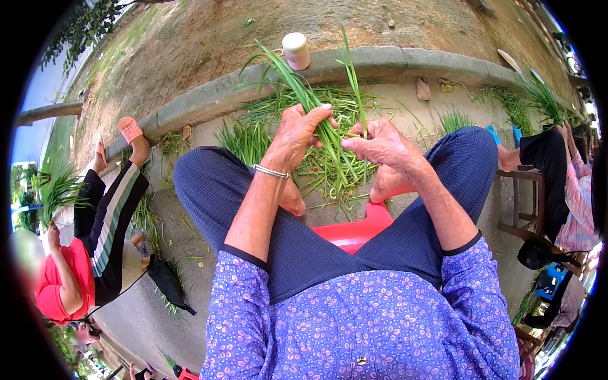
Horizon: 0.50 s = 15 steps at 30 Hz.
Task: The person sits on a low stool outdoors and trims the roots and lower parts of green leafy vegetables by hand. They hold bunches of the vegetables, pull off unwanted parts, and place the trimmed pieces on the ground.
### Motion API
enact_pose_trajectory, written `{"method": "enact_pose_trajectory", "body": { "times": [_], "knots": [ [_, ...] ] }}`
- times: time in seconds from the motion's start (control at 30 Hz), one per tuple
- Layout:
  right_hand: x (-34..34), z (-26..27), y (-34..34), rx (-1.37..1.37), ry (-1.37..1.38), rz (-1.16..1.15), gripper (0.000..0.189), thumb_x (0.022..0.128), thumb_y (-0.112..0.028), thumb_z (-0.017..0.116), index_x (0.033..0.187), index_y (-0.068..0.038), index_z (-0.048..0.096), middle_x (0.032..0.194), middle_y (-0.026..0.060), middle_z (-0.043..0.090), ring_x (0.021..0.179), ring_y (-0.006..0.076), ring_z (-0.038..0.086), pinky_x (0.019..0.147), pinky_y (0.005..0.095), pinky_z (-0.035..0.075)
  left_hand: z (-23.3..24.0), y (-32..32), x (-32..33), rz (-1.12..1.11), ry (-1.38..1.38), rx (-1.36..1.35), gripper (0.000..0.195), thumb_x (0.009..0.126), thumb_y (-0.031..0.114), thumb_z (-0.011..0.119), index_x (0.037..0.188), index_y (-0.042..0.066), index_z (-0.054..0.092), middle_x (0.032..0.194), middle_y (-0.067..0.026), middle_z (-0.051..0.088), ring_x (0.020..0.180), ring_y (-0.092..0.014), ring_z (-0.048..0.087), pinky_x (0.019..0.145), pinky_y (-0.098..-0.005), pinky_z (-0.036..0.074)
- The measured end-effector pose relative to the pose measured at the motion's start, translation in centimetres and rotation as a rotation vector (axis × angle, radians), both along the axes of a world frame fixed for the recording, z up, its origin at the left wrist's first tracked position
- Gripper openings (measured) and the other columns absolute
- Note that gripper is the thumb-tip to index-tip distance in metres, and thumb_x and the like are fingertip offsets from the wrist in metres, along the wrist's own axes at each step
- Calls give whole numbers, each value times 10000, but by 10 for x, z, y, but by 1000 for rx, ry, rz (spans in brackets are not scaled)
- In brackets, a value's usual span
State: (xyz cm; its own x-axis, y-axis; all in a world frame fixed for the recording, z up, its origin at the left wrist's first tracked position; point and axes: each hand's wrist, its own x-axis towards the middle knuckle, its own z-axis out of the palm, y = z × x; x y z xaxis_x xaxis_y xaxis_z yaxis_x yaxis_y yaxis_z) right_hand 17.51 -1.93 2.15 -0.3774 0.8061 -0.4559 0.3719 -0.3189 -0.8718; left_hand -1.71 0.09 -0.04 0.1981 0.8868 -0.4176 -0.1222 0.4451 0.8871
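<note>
A bundle of long green leafy stalks (297, 80) is gripped in my left hand (297, 130), its tips pointing away from me and its cut ends hanging toward the ground. A bangle (270, 171) circles my left wrist. Close beside it, my right hand (380, 140) pinches a single thin stalk (352, 76) between thumb and fingers. Under both hands lies a loose heap of cut green stems and leaves (335, 173). More upright green leaves (249, 142) stand beside my left knee.
A lidded white container (296, 51) stands on the concrete kerb (380, 64). I sit on a red plastic stool (349, 235). To the left, a seated person in red (71, 280) holds green leaves; another seated person (577, 199) does so at right. A black bag (166, 282) is at left.
</note>
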Motion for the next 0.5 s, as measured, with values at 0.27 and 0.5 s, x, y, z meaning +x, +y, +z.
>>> {"method": "enact_pose_trajectory", "body": {
  "times": [0.27, 0.5],
  "knots": [
    [-2, -2, 2, -22, 45, -74, 179, 815, -216, 650, 797, -38, 641, 580, -4, 568, 479, 46, 463, 433, 215, 363, -1, 0, -2, -37, -1, 11, 221, 849, 238, 643, 915, 31, 604, 751, -46, 649, 578, -80, 585, 433, -195, 436],
    [5, -3, 5, 39, 49, -115, 164, 819, -197, 633, 814, -33, 642, 596, 3, 582, 469, 46, 468, 423, 217, 370, 4, 1, -4, -74, 24, 45, 217, 821, 226, 671, 936, 53, 609, 741, -18, 635, 582, -69, 566, 440, -207, 412]
  ]
}}
